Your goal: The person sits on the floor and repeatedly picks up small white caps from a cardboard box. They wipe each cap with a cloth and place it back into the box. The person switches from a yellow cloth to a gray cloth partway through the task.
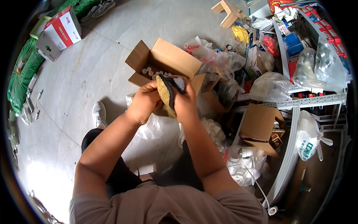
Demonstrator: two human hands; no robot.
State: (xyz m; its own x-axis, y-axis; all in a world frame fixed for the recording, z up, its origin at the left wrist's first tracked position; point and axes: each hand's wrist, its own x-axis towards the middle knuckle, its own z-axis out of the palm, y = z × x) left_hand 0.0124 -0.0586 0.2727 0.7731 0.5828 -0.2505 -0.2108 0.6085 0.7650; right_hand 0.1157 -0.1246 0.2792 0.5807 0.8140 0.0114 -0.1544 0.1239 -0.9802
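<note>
A folded cloth, yellow-brown and fuzzy with a dark border, is held up between my two hands. My left hand pinches its left side, thumb on top. On the opposite side, my right hand grips the cloth, and a grey fuzzy patch shows by its fingers. Beyond and below my hands, an open cardboard box stands on the floor with its flaps spread. Several small white cylindrical pieces lie inside it; my hands hide part of the box.
A metal shelf rack on the right bears plastic bags and boxes. Clear bags of white fittings lie beside my right leg. A wooden stool is at the top right. A red-and-white carton stands at the upper left near green wrapped bundles.
</note>
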